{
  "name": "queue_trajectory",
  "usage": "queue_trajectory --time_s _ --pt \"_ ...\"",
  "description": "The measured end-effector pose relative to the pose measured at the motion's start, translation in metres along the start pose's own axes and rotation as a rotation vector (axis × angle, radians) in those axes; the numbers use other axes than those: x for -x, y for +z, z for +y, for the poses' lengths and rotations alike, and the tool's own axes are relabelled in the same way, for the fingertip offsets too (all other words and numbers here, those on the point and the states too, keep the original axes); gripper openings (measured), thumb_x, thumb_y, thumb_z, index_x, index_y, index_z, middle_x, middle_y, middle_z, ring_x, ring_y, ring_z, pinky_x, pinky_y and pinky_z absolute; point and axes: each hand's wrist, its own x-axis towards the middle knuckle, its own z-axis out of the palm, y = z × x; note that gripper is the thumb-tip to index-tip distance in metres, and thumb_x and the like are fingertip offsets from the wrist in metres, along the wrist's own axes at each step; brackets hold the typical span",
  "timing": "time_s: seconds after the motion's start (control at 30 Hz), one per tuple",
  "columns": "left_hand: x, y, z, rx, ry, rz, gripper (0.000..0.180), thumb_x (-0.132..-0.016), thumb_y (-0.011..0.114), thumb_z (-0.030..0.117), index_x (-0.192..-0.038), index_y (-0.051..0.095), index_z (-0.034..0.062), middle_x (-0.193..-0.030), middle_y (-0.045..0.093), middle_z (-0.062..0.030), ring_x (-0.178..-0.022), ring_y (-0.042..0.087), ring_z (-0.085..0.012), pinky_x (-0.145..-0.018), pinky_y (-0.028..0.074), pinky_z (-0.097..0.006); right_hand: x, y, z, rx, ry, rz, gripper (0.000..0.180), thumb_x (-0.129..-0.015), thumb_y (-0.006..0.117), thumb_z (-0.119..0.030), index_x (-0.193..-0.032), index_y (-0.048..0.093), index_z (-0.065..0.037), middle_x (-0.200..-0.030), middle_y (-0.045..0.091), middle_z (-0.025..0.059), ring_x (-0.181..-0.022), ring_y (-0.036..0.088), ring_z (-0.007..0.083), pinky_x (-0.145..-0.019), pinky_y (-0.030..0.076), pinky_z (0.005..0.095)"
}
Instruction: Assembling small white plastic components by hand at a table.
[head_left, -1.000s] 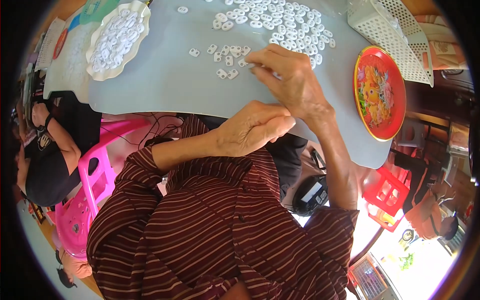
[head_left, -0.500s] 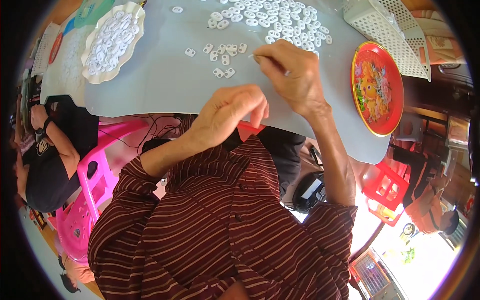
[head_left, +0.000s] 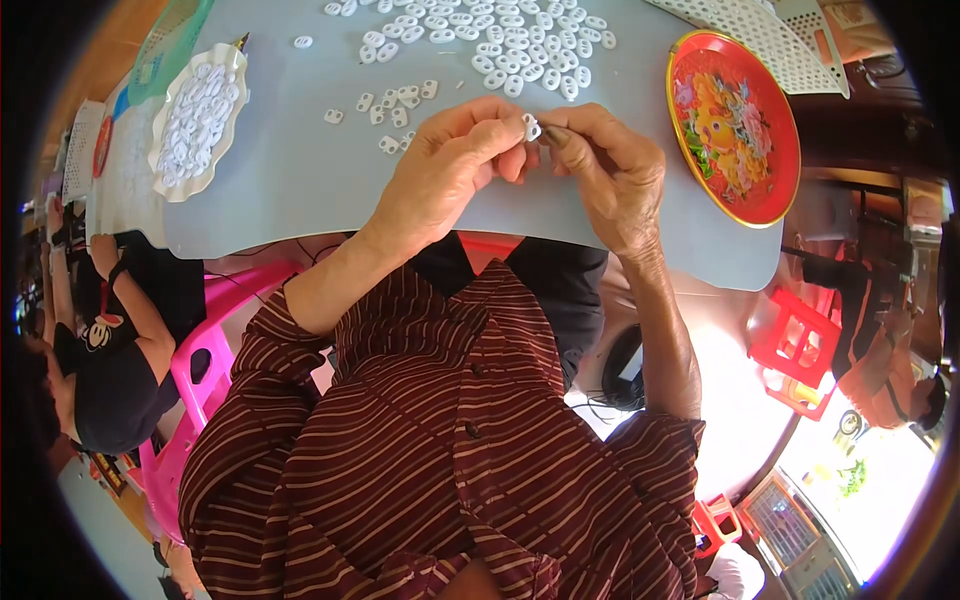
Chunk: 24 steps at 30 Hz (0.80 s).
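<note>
Over the near part of the grey table [head_left: 300,190], my two hands meet at the fingertips. My left hand [head_left: 450,165] is closed, pinching a small white plastic piece with holes [head_left: 531,127] between thumb and fingers. Close against its right side, the thumb and index finger of my right hand [head_left: 615,175] are pressed together; whatever is between them is too small to make out. Beyond my left hand lies a loose group of similar white two-hole pieces [head_left: 408,92]. Farther off spreads a large batch of white oval two-hole pieces [head_left: 510,50].
A scalloped cream dish [head_left: 160,150] at the left holds many white pieces. To the right lies a red round tray [head_left: 690,165] with a gold rim, near white perforated baskets [head_left: 745,45]. A pink chair [head_left: 215,375] and another person [head_left: 130,330] are at the left; red stools [head_left: 800,340] stand right.
Both hands have come together, and a white piece now shows at the left fingertips. The right hand has moved slightly nearer. The whole view has shifted, with the table higher in the picture.
</note>
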Motion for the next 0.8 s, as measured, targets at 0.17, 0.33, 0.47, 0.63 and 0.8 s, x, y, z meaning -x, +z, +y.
queue_trajectory --time_s 0.17,0.33,0.47,0.63,0.8 --pt "-0.006 0.003 -0.007 -0.334 0.178 -0.016 0.019 -0.093 0.054 0.019 -0.091 0.059 0.0015 -0.071 0.055 -0.0002 -0.067 0.050 -0.0060 -0.059 0.038 -0.019 0.006 -0.003 0.002 -0.092 0.079 0.067 0.010 -0.087 0.060 -0.005 -0.093 0.065 0.001 -0.075 0.062 0.0015 -0.063 0.053 0.0056 -0.056 0.044 0.0197" --pt "0.000 0.010 -0.004 -0.668 0.221 0.099 0.019 -0.092 0.055 0.020 -0.093 0.058 0.0007 -0.071 0.055 0.0023 -0.061 0.043 -0.0021 -0.053 0.034 -0.017 0.007 -0.001 0.006 -0.052 0.041 0.098 0.007 -0.084 0.062 -0.004 -0.087 0.064 0.001 -0.068 0.063 0.0023 -0.058 0.053 0.0052 -0.053 0.045 0.0209" --pt "-0.002 0.013 -0.006 -0.661 0.207 0.037 0.018 -0.092 0.054 0.018 -0.092 0.058 0.0000 -0.071 0.053 0.0039 -0.063 0.041 -0.0013 -0.055 0.033 -0.016 0.015 0.001 0.004 -0.021 0.055 0.176 0.005 -0.081 0.062 -0.004 -0.083 0.063 0.002 -0.066 0.064 0.0045 -0.058 0.057 0.0060 -0.052 0.046 0.0222" --pt "-0.009 0.014 -0.018 -0.490 0.218 -0.016 0.018 -0.091 0.055 0.016 -0.089 0.058 -0.0009 -0.071 0.053 0.0032 -0.066 0.042 -0.0024 -0.058 0.033 -0.017 0.020 -0.013 -0.010 0.100 0.034 0.174 0.006 -0.083 0.062 -0.004 -0.085 0.063 0.002 -0.069 0.064 0.0054 -0.061 0.058 0.0071 -0.056 0.047 0.0227" --pt "-0.007 0.017 -0.016 -0.440 0.186 -0.028 0.013 -0.089 0.053 0.011 -0.084 0.058 -0.0002 -0.070 0.056 0.0003 -0.066 0.046 -0.0048 -0.061 0.036 -0.020 -0.005 -0.079 -0.019 0.566 -0.194 0.284 0.004 -0.078 0.063 -0.003 -0.081 0.064 -0.001 -0.069 0.063 0.0121 -0.059 0.062 0.0206 -0.055 0.049 0.0301"
